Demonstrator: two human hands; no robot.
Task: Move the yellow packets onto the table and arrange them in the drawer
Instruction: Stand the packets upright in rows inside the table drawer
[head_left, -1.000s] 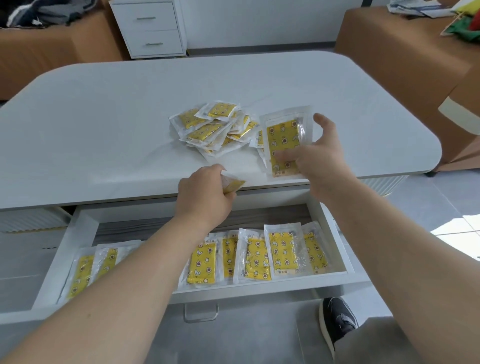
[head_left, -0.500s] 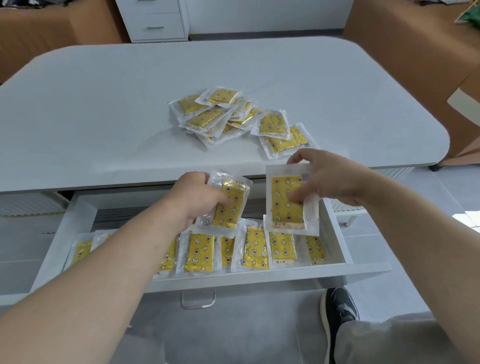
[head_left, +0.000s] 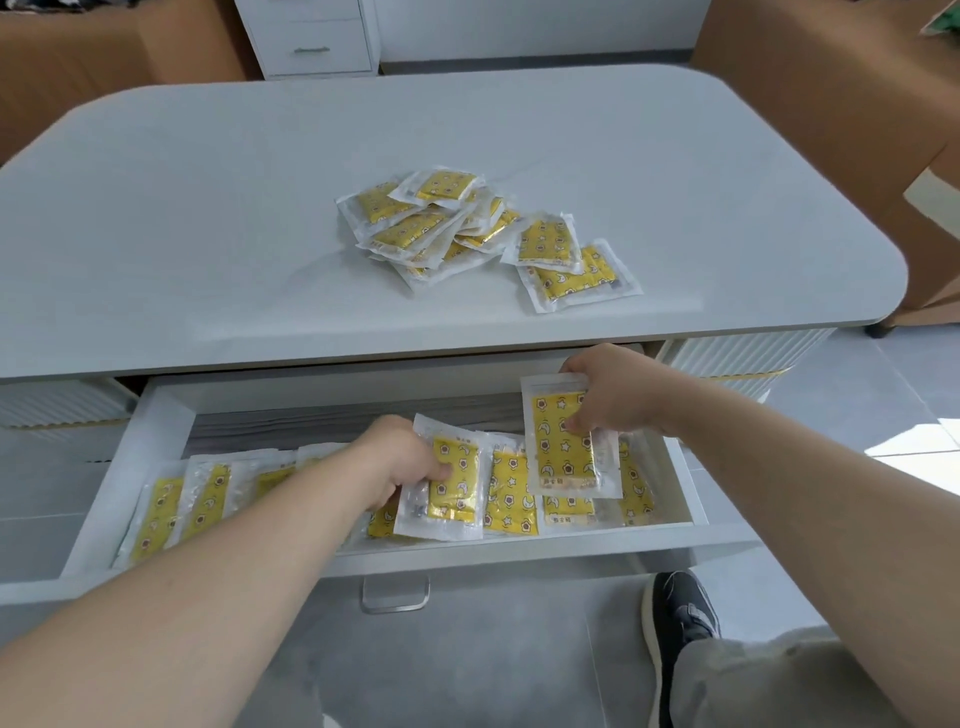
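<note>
Left grip (head_left: 400, 462) pinching packet (head_left: 453, 480), right grip (head_left: 613, 395) likewise

Glossy clear-plastic packets (head_left: 569, 259); matt table (head_left: 208, 249); metal handle (head_left: 396, 597).

The left grip (head_left: 400, 462) holds a yellow packet (head_left: 453, 486) low in the open drawer (head_left: 519, 553). The right grip (head_left: 610, 397) pinches a second packet (head_left: 558, 452) above the row (head_left: 509, 501), which seems to overlap. A pile (head_left: 415, 228) lies on the desk (head_left: 208, 234).

Bare forearms (head_left: 234, 561) end in left hand (head_left: 400, 460) and right hand (head_left: 610, 389); dark shoe (head_left: 680, 618), grey-khaki trouser leg (head_left: 769, 680).
</note>
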